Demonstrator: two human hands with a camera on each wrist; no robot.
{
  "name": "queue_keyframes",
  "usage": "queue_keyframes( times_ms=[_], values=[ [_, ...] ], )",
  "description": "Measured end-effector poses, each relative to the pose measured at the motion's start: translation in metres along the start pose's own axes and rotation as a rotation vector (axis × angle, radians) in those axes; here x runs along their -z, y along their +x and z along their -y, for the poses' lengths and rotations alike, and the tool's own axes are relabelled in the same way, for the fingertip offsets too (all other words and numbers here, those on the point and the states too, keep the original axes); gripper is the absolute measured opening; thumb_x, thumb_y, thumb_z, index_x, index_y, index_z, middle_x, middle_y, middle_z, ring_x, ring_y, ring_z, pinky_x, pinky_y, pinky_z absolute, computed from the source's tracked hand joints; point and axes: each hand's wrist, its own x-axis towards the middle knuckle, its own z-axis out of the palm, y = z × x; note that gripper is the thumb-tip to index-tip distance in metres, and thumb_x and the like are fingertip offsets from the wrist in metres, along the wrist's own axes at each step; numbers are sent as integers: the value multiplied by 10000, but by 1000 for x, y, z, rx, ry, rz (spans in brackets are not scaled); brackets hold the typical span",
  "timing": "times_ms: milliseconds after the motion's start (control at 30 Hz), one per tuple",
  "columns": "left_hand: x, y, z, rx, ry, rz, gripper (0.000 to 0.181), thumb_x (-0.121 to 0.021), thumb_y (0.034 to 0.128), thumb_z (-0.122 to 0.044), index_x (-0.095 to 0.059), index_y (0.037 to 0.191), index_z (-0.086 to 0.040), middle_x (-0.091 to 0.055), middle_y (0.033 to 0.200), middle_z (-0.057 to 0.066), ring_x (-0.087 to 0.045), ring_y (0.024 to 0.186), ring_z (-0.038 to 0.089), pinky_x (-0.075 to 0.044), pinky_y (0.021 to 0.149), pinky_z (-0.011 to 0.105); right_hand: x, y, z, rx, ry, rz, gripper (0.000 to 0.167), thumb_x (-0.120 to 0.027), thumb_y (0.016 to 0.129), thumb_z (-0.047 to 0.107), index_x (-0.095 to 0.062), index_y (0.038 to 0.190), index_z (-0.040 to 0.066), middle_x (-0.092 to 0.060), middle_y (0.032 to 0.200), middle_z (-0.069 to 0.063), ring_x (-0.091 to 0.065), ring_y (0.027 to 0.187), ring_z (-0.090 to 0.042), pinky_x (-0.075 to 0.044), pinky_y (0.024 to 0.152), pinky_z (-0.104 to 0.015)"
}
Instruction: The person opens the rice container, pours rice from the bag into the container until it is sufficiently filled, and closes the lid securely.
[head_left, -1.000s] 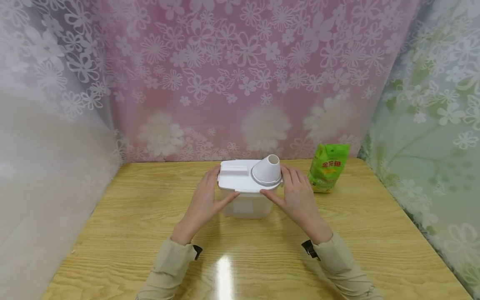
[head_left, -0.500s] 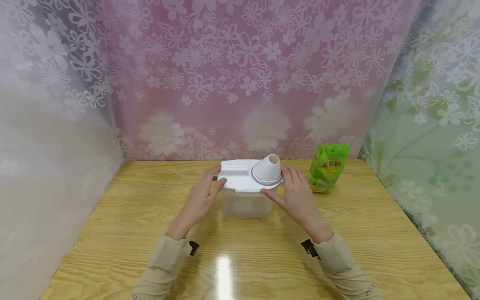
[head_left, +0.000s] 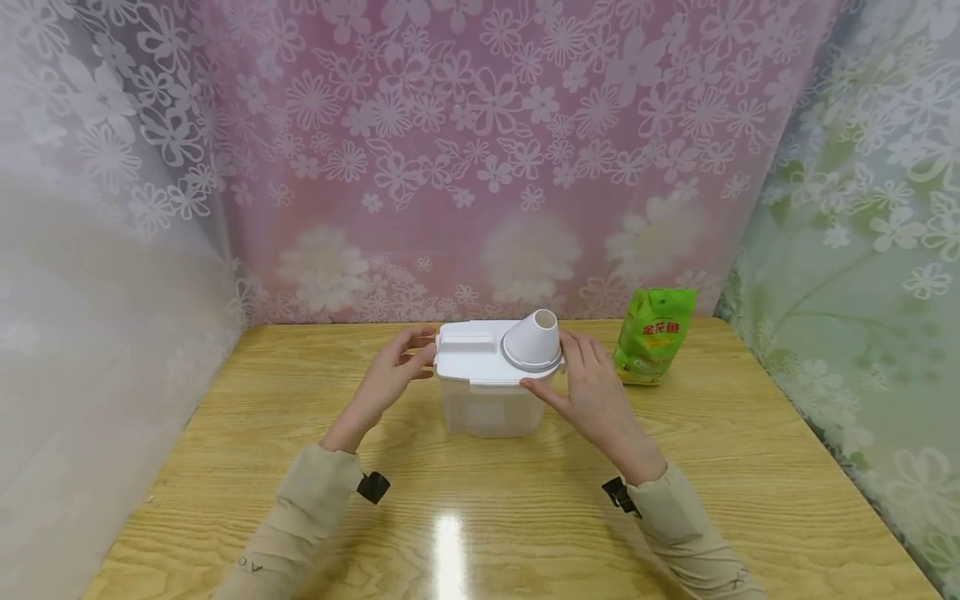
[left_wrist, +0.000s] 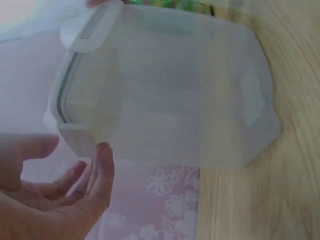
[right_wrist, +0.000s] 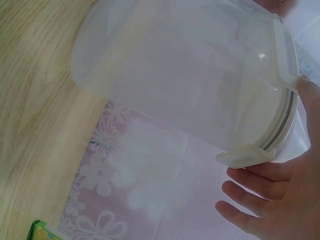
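Observation:
A translucent storage container (head_left: 495, 415) stands upright mid-table. Its white lid (head_left: 468, 362) has a handle bar and a cone-shaped spout cup (head_left: 534, 340). My left hand (head_left: 386, 375) is at the container's left end; one fingertip touches the end latch (left_wrist: 80, 139), and the thumb is apart from the latch. My right hand (head_left: 600, 400) holds the lid's right corner, thumb on the front latch (right_wrist: 286, 55) and fingers by the right-end latch (right_wrist: 245, 156). What the container holds, if anything, cannot be made out.
A green packet with red lettering (head_left: 654, 337) stands right of the container, behind my right hand. The wooden table (head_left: 270, 400) meets floral curtains (head_left: 480, 167) at the back and sides. Light glares off its front.
My left hand has left the front edge of the lid and moved left to the container's end latch. The right hand, container and packet stay in place.

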Motion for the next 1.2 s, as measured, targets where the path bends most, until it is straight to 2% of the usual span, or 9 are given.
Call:
queue_keyframes(
  times_ms=[200,333,500,667,767,867,967,1100,1200],
  values=[
    [2,8,0,151,-171,62,559,-518,1071,-300,-402,1495,46,-492,1440,239,-567,1249,377,-488,1052,487,1,1,0,-8,4,19,881,-626,886,674,-501,1380,-44,-572,1281,-222,-541,1178,-392,-468,1012,-524],
    [5,12,5,228,-262,104,565,-513,1072,-296,-400,1478,79,-517,1396,232,-608,1180,309,-495,1053,439,1,0,1,-12,3,32,860,-667,880,631,-497,1382,-46,-568,1286,-223,-538,1185,-393,-461,1022,-526],
    [8,16,10,320,-432,130,563,-515,1072,-268,-393,1481,99,-597,1216,104,-644,1027,143,-540,973,292,1,0,1,-16,2,36,840,-725,863,567,-491,1389,-45,-567,1292,-222,-537,1196,-390,-456,1033,-527],
    [7,19,10,394,-566,133,537,-523,1067,-241,-395,1485,72,-643,1061,31,-660,930,105,-561,878,229,0,0,0,-22,4,36,838,-731,863,557,-487,1394,-43,-564,1295,-220,-538,1193,-389,-462,1030,-525],
    [7,20,11,415,-604,143,422,-506,1071,-229,-466,1405,25,-633,1044,29,-643,927,113,-558,859,222,0,-1,0,-21,10,33,850,-704,872,591,-488,1394,-44,-563,1295,-221,-540,1188,-392,-466,1023,-527],
    [7,21,14,415,-651,160,265,-488,1076,-215,-532,1256,-27,-619,1042,32,-620,931,120,-552,837,216,-1,-1,0,-14,15,27,877,-640,889,654,-488,1395,-46,-563,1297,-224,-542,1187,-396,-464,1025,-529],
    [7,23,17,408,-690,174,187,-482,1076,-206,-569,1153,-60,-615,1030,30,-606,917,120,-546,813,206,-1,0,-1,-5,18,21,914,-550,902,720,-487,1396,-46,-564,1295,-226,-542,1185,-396,-463,1025,-529],
    [8,25,22,400,-707,190,171,-477,1078,-203,-563,1138,-68,-611,1015,28,-598,894,111,-542,789,193,-1,0,-1,1,18,10,939,-483,907,755,-491,1391,-50,-567,1289,-229,-545,1179,-401,-471,1008,-536],
    [8,26,24,396,-728,189,174,-464,1080,-196,-549,1157,-64,-601,991,23,-584,842,88,-530,744,168,-1,0,-1,1,19,8,924,-508,908,740,-492,1392,-47,-567,1292,-228,-546,1179,-401,-473,1003,-539]
  ],
)
